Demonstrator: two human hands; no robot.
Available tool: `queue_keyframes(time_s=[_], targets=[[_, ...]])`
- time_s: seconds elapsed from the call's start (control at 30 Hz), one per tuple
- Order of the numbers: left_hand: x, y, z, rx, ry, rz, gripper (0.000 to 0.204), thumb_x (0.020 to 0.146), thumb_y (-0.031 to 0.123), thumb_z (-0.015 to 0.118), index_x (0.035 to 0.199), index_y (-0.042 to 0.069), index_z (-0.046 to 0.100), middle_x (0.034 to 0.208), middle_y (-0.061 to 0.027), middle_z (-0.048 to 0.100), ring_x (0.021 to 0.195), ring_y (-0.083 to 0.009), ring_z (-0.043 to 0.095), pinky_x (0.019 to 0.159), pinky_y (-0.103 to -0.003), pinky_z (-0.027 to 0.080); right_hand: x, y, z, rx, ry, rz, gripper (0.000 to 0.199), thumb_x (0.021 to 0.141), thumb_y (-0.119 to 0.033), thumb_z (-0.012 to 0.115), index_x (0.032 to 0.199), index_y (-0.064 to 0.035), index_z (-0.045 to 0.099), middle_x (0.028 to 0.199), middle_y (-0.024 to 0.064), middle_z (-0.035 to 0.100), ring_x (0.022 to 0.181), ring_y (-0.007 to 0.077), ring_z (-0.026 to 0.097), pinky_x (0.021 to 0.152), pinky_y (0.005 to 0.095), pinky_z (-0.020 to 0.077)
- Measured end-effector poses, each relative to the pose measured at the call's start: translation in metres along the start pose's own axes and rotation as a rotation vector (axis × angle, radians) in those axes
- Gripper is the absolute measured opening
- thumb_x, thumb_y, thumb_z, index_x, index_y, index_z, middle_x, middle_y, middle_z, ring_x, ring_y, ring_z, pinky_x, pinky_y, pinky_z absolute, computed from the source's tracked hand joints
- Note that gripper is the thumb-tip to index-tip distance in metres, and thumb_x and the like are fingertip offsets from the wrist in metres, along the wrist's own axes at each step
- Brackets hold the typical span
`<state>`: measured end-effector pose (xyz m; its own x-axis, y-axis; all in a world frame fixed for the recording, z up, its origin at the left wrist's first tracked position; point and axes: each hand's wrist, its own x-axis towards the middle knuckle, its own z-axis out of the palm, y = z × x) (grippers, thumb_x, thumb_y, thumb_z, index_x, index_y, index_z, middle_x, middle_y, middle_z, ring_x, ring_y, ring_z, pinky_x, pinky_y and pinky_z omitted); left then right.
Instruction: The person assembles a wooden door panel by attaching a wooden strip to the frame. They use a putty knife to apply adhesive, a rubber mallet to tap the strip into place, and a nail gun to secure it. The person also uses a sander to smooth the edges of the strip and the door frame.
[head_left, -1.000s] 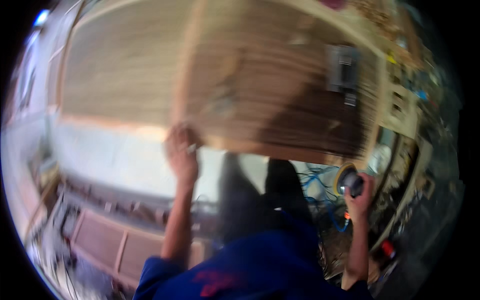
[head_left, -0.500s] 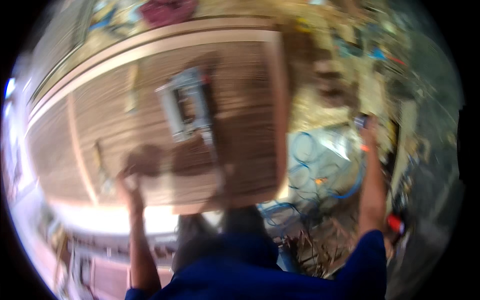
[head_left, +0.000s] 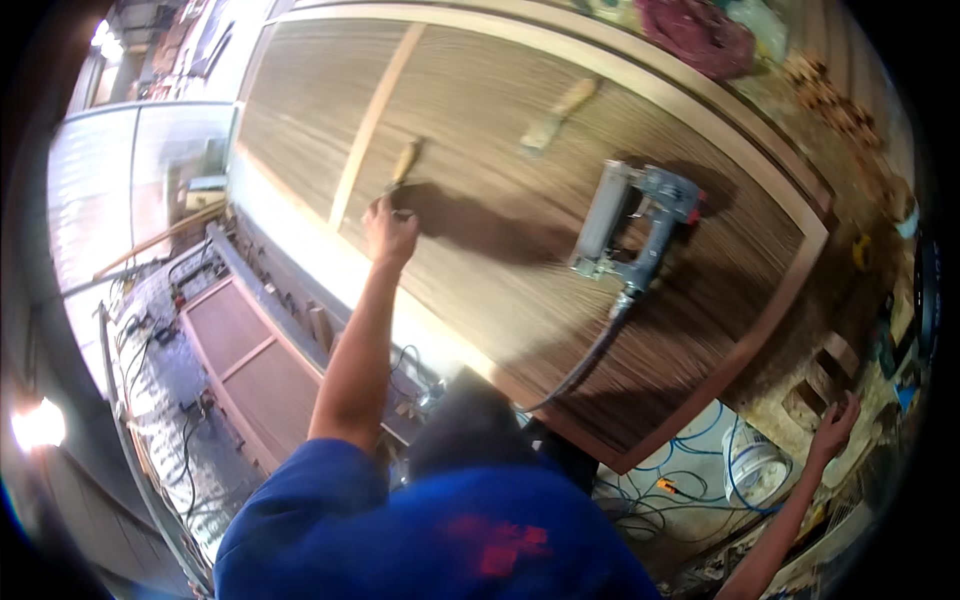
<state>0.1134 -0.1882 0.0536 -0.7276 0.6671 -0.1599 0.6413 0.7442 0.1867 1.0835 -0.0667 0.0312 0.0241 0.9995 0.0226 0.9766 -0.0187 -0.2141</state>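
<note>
My left hand [head_left: 390, 235] is over the near left part of a brown wood-grain panel [head_left: 480, 190] with pale wooden frame strips. Its fingers are closed around something small and dark that I cannot make out. Just beyond the fingertips lies a tool with a wooden handle [head_left: 407, 160]; its lower end is hard to see beside the hand. My right hand [head_left: 835, 425] reaches out at the far right with fingers apart, holding nothing, beside some wooden blocks [head_left: 805, 405]. On the panel lie a grey air nail gun [head_left: 655, 225] with its hose and a putty knife [head_left: 560, 115].
A white bucket [head_left: 757, 472] stands below the panel's right corner among blue hoses [head_left: 690, 440]. A smaller framed panel [head_left: 245, 355] lies at lower left. Maroon cloth [head_left: 695, 35] and a stack of wooden pieces [head_left: 830, 100] are beyond the panel.
The view has turned, so the panel now slants. My left hand has closed near the wooden-handled tool. My right hand, which had a small round dark-rimmed thing at its fingers, is now without it.
</note>
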Motion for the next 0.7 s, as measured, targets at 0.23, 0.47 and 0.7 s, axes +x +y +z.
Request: queue_keyframes(time_s=[0.23,0.47,0.7], targets=[[0.009,0.029,0.003,0.101,0.217,0.183,0.044,0.082,0.007,0.070,0.125,0.005,0.059,0.128,-0.0202,0.062,0.123,-0.0400,0.058,0.104,-0.047,0.049,0.014,-0.489,-0.010,0.579,-0.177,-0.521,0.013,0.102,-0.001,0.064,0.114,0.0000,0.066,0.105,0.0158,0.066,0.097,0.0303,0.066,0.084,0.0414,0.0536],[0.045,-0.003,-0.028,0.045,-0.112,0.247,0.039,0.082,0.007,0.065,0.119,-0.001,0.064,0.123,-0.0199,0.061,0.121,-0.0357,0.059,0.107,-0.044,0.048,0.090,-0.726,0.103,0.188,-0.163,-0.350,0.049,0.101,-0.042,0.070,0.117,0.0043,0.065,0.112,0.0220,0.070,0.105,0.0367,0.066,0.090,0.0489,0.0511],[0.000,-0.051,-0.094,-0.456,-0.425,0.823,0.030,0.075,0.021,0.071,0.097,0.003,0.059,0.103,-0.0164,0.061,0.104,-0.0359,0.061,0.088,-0.044,0.053,0.135,-0.731,0.181,0.349,-0.245,0.092,0.035,0.090,-0.031,0.082,0.098,0.0018,0.073,0.086,0.0097,0.074,0.079,0.0200,0.070,0.073,0.0349,0.0549]])
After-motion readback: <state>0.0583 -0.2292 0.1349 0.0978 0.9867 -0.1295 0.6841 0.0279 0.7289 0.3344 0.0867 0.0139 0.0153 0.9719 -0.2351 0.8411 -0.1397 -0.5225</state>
